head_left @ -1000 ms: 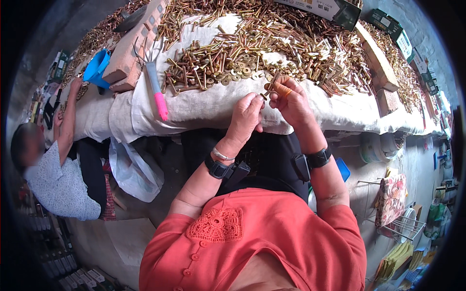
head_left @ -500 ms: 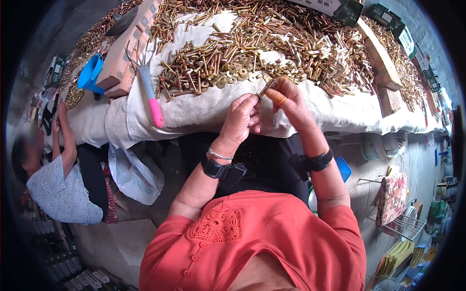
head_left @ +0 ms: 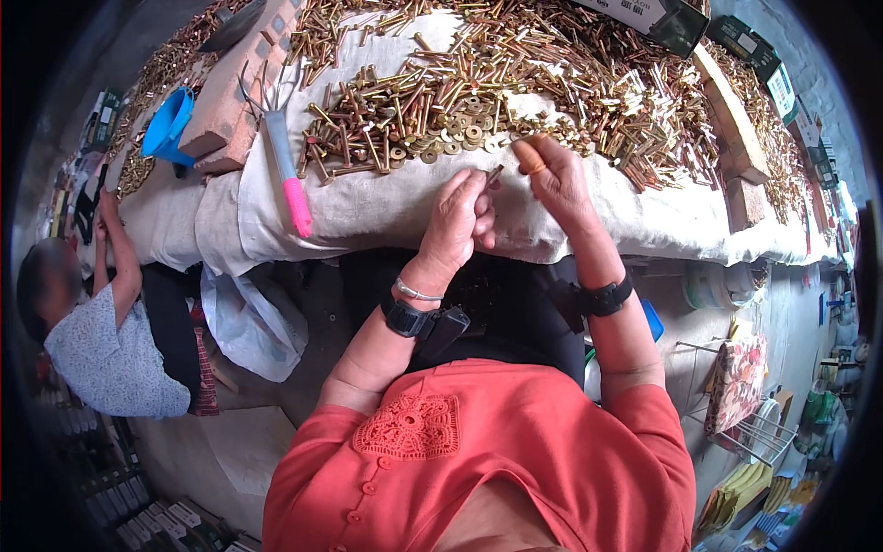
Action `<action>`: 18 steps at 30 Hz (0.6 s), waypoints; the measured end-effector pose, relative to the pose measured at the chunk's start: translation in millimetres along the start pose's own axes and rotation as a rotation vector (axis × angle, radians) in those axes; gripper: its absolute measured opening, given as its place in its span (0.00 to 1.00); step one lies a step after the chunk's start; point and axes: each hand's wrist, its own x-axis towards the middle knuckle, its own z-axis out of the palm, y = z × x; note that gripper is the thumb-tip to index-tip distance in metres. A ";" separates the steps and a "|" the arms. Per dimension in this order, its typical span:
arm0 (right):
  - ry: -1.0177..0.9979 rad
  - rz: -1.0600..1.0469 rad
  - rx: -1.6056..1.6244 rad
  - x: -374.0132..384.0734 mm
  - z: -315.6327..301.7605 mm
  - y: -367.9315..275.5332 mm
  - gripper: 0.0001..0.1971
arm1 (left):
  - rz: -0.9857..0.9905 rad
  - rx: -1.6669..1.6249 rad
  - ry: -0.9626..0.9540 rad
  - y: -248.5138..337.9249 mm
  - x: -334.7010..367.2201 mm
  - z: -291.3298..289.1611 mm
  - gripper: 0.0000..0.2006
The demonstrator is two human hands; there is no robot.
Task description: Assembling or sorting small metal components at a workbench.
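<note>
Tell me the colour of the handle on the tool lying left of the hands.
Pink at the lower end of the tool's handle, pale blue-grey above; the head view shows it plainly.

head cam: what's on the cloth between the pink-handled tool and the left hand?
Head view: mostly bare cloth. Between the pink-handled tool and the left hand nothing lies on it; the brass bolts and washers sit further up.

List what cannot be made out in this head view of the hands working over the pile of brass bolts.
- Small bolt between left hand and right hand: mostly hidden by fingertips, too small to tell its parts.
- Boxes at the top: cut off by the frame edge.
- Neighbour's hands: too small to tell what they hold.
</note>
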 end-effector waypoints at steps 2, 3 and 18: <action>0.016 -0.052 -0.212 3.9 -5.5 1.8 0.08 | 0.020 -0.021 0.029 2.8 -1.7 -1.7 0.15; 0.021 -0.073 -0.512 5.2 -2.3 5.2 0.09 | 0.024 -0.022 0.026 3.1 -2.4 -1.3 0.15; -0.083 -0.106 -0.638 -3.6 -23.7 16.8 0.07 | 0.113 0.010 -0.012 1.6 -13.4 9.8 0.13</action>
